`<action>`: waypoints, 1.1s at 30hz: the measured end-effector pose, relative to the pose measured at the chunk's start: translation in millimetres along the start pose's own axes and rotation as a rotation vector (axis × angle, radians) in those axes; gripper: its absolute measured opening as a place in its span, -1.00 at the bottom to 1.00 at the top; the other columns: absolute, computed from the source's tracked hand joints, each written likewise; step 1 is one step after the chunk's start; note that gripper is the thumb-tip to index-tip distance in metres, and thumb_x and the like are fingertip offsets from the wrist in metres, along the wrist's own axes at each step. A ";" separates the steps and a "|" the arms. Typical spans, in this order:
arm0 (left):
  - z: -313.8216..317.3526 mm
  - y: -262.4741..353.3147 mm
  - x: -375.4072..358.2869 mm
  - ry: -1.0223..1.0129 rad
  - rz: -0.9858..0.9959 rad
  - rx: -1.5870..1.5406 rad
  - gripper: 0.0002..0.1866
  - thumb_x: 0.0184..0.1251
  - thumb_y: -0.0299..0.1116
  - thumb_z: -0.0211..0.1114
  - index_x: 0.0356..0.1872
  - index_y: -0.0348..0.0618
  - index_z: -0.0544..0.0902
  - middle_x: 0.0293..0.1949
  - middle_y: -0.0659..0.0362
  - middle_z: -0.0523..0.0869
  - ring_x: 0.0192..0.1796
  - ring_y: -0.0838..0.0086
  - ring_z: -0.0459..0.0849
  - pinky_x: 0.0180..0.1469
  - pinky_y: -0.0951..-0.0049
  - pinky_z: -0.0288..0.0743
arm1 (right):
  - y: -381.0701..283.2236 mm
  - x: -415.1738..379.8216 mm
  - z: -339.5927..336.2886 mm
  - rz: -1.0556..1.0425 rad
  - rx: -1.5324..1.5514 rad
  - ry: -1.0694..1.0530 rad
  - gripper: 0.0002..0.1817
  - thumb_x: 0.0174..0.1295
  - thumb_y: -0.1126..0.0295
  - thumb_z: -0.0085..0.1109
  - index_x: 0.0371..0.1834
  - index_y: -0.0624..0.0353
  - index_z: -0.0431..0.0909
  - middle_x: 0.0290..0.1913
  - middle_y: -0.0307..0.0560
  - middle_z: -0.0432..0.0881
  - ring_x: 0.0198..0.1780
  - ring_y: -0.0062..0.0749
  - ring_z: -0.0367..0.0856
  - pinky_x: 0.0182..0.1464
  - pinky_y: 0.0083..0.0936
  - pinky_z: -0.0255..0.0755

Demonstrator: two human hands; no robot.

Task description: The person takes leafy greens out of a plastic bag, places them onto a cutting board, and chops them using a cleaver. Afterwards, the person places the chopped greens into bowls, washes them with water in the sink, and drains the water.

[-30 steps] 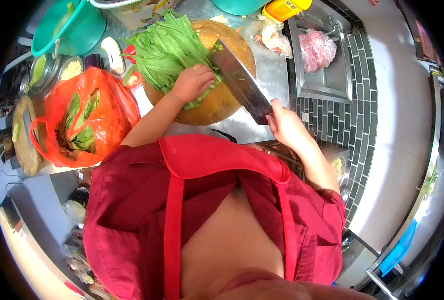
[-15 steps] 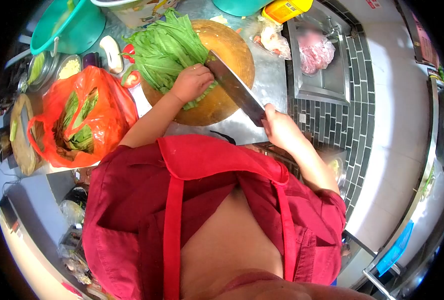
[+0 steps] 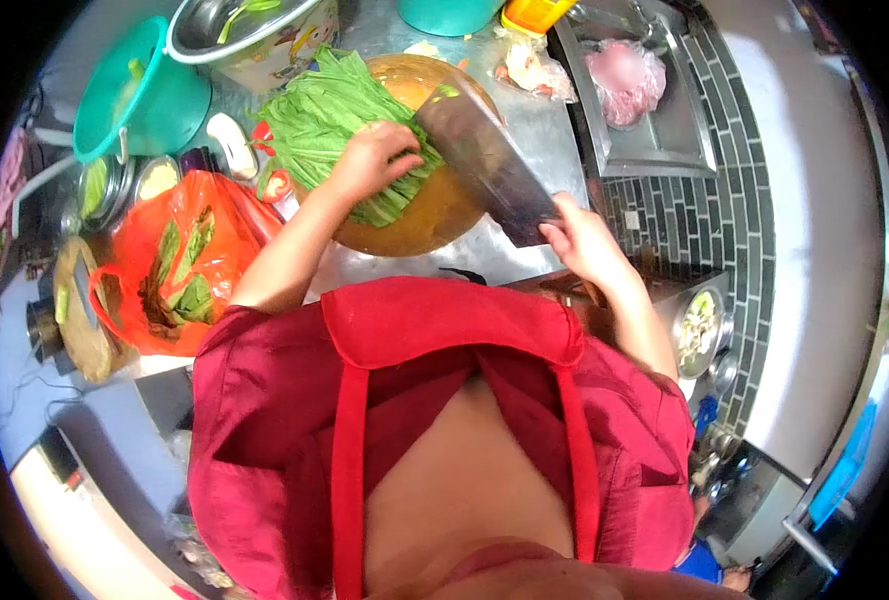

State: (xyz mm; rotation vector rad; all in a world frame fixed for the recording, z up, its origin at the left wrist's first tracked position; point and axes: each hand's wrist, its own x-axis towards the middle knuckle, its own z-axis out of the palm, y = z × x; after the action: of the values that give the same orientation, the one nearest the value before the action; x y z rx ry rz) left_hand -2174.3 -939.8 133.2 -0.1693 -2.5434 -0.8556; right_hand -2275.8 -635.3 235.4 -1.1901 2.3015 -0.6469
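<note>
A bundle of leafy greens [image 3: 314,125] lies across the left part of a round wooden chopping board [image 3: 444,215]. Over the right edge of the greens is my left hand [image 3: 376,160], fingers loosely bent and apart; whether the fingertips touch the leaves is hard to tell. My right hand [image 3: 582,240] grips the handle of a cleaver [image 3: 489,165]. Its broad blade is tilted so the flat side faces up, with a scrap of green on it near the far end. The blade is over the board's right side, just right of the greens.
Left of the board sits a red plastic bag [image 3: 229,250] holding leaves. Behind it stand a teal basin [image 3: 179,100] and a patterned bucket [image 3: 284,55]. To the right, a metal sink [image 3: 654,150] contains bagged meat [image 3: 624,85]. A bagged item [image 3: 534,70] rests beside the sink.
The cleaver has turned from edge-down to a tilted blade showing its flat side. My left hand has loosened on the greens, its fingers opening. The whole view has shifted slightly.
</note>
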 end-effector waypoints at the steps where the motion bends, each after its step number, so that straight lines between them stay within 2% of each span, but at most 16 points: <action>1: -11.3 1.8 8.5 -0.027 0.014 0.073 -0.76 -0.05 -0.27 0.37 -0.35 -0.09 0.61 -0.24 0.22 0.62 -0.11 0.24 0.53 -0.01 0.23 0.35 | 6.2 -11.6 2.6 0.025 0.116 0.069 -0.70 0.12 0.48 0.09 -0.11 0.21 0.25 -0.46 0.23 0.56 -0.38 0.06 0.58 -0.33 -0.22 0.43; 2: -16.9 -5.3 16.1 -0.138 0.024 0.119 -0.47 -0.18 -0.13 0.43 -0.08 -0.04 0.57 -0.03 0.18 0.57 0.10 0.21 0.44 0.15 0.15 0.24 | 9.4 -19.5 4.9 0.123 0.176 0.070 -0.71 0.12 0.49 0.09 -0.12 0.22 0.26 -0.51 0.15 0.55 -0.44 -0.09 0.58 -0.39 -0.30 0.43; 3: -19.4 -6.8 23.8 -0.211 0.074 0.181 -0.35 -0.21 -0.11 0.44 0.03 -0.02 0.48 0.06 0.16 0.49 0.17 0.18 0.36 0.20 0.13 0.18 | 11.7 -27.6 7.8 0.220 0.237 0.069 -0.72 0.13 0.50 0.10 -0.13 0.23 0.26 -0.56 0.06 0.54 -0.51 -0.24 0.58 -0.45 -0.39 0.42; 4: -22.3 -6.9 32.7 -0.282 0.127 0.245 -0.24 -0.24 -0.09 0.44 0.13 0.00 0.39 0.15 0.14 0.41 0.25 0.15 0.28 0.25 0.11 0.12 | 15.6 -34.9 14.3 0.303 0.423 0.071 -0.76 0.16 0.51 0.09 -0.16 0.23 0.27 -0.64 -0.10 0.47 -0.62 -0.50 0.49 -0.58 -0.53 0.36; 5: -23.4 -8.1 41.9 -0.351 0.183 0.310 -0.12 -0.27 -0.07 0.45 0.23 0.02 0.31 0.25 0.13 0.34 0.32 0.12 0.19 0.30 0.09 0.06 | 21.1 -40.5 22.5 0.343 0.459 0.096 -0.77 0.16 0.51 0.08 -0.17 0.23 0.27 -0.65 -0.12 0.46 -0.64 -0.52 0.47 -0.61 -0.55 0.34; 6: -22.2 -13.9 48.0 -0.543 0.175 0.345 0.16 -0.47 0.07 0.47 0.34 -0.01 0.10 0.35 0.07 0.14 0.40 0.07 0.01 0.36 0.06 -0.07 | 27.2 -45.5 32.0 0.383 0.497 0.121 -0.79 0.17 0.51 0.08 -0.19 0.23 0.27 -0.66 -0.15 0.45 -0.67 -0.54 0.45 -0.64 -0.56 0.32; 9: -26.2 -28.4 47.9 -0.857 0.167 0.381 0.22 -0.55 0.07 0.51 0.33 -0.07 0.10 0.32 0.00 0.18 0.39 0.11 0.05 0.35 0.02 -0.07 | 33.0 -59.4 50.2 0.448 0.589 0.178 -0.80 0.17 0.51 0.06 -0.22 0.24 0.26 -0.68 -0.15 0.43 -0.71 -0.52 0.42 -0.69 -0.57 0.29; 10: -30.6 -28.9 43.2 -0.927 0.208 0.378 0.31 -0.61 0.11 0.51 0.34 -0.15 0.03 0.33 -0.12 0.11 0.39 0.04 0.03 0.36 0.04 -0.09 | 37.6 -65.2 56.5 0.478 0.629 0.183 -0.80 0.18 0.51 0.06 -0.22 0.24 0.25 -0.67 -0.14 0.43 -0.70 -0.52 0.42 -0.69 -0.57 0.29; 12: -44.9 -19.8 27.6 -0.942 0.297 0.444 0.32 -0.61 0.09 0.52 0.35 -0.15 0.01 0.33 -0.16 0.07 0.38 0.01 0.02 0.36 0.05 -0.10 | 36.5 -76.6 64.9 0.512 0.691 0.198 -0.78 0.18 0.51 0.05 -0.17 0.26 0.24 -0.64 -0.12 0.43 -0.69 -0.52 0.42 -0.69 -0.55 0.27; 13: -50.3 -13.3 19.7 -0.949 0.341 0.477 0.32 -0.60 0.08 0.52 0.36 -0.15 -0.01 0.33 -0.17 0.05 0.38 -0.01 0.01 0.36 0.06 -0.10 | 41.8 -82.8 71.1 0.457 0.781 0.198 -0.74 0.19 0.52 0.04 -0.11 0.28 0.24 -0.59 -0.11 0.44 -0.68 -0.53 0.40 -0.70 -0.54 0.27; 15: -46.9 -2.8 9.2 -0.952 0.282 0.536 0.34 -0.60 0.01 0.56 0.36 -0.14 -0.04 0.34 -0.17 0.01 0.38 -0.01 0.00 0.37 0.08 -0.11 | 42.4 -86.9 81.3 0.439 0.902 0.225 -0.69 0.20 0.51 0.02 0.00 0.23 0.26 -0.54 -0.17 0.43 -0.67 -0.58 0.38 -0.68 -0.61 0.26; 20: -29.9 -15.1 17.7 -0.877 0.298 0.513 0.28 -0.48 0.01 0.54 0.36 -0.16 -0.04 0.27 -0.16 0.14 0.36 0.00 0.03 0.38 0.11 -0.11 | 48.5 -82.1 106.2 0.461 1.089 0.262 -0.69 0.15 0.50 0.01 -0.03 0.25 0.27 -0.54 -0.13 0.44 -0.69 -0.54 0.37 -0.70 -0.58 0.27; 23: -18.0 -16.7 26.5 -0.855 0.189 0.512 0.25 -0.44 0.04 0.52 0.35 -0.16 -0.02 0.22 -0.18 0.19 0.35 0.00 0.05 0.38 0.12 -0.10 | 58.9 -77.8 120.6 0.448 1.212 0.259 -0.68 0.13 0.48 0.03 -0.04 0.26 0.27 -0.57 -0.12 0.43 -0.71 -0.52 0.36 -0.71 -0.57 0.28; 28: 6.9 -14.3 23.1 -0.629 -0.021 0.476 0.26 -0.51 0.05 0.54 0.33 -0.23 0.03 0.13 -0.20 0.30 0.16 -0.01 0.31 0.22 0.10 0.17 | 61.0 -73.9 134.0 0.464 1.369 0.272 -0.66 0.11 0.48 0.04 -0.01 0.24 0.31 -0.50 -0.22 0.43 -0.68 -0.63 0.31 -0.71 -0.67 0.21; 31: 15.0 5.5 5.4 -0.588 -0.038 0.505 0.25 -0.49 0.04 0.54 0.32 -0.25 0.04 0.12 -0.21 0.29 0.16 0.00 0.31 0.22 0.11 0.17 | 60.6 -69.9 129.6 0.419 1.430 0.261 -0.68 0.14 0.46 0.05 -0.04 0.24 0.28 -0.55 -0.16 0.42 -0.69 -0.55 0.38 -0.70 -0.59 0.28; 33: 17.8 18.9 -1.5 -0.607 -0.049 0.495 0.25 -0.49 0.06 0.53 0.31 -0.26 0.04 0.15 -0.22 0.27 0.20 -0.01 0.27 0.21 0.06 0.15 | 67.8 -66.6 134.9 0.405 1.457 0.252 -0.67 0.14 0.47 0.06 -0.04 0.25 0.27 -0.52 -0.16 0.43 -0.69 -0.56 0.37 -0.70 -0.59 0.28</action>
State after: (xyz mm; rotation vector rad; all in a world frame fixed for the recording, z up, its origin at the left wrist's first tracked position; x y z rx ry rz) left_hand -2174.8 -913.9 130.2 -0.2362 -3.2442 -0.1671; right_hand -2203.0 -570.7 102.2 0.0557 1.4009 -1.8426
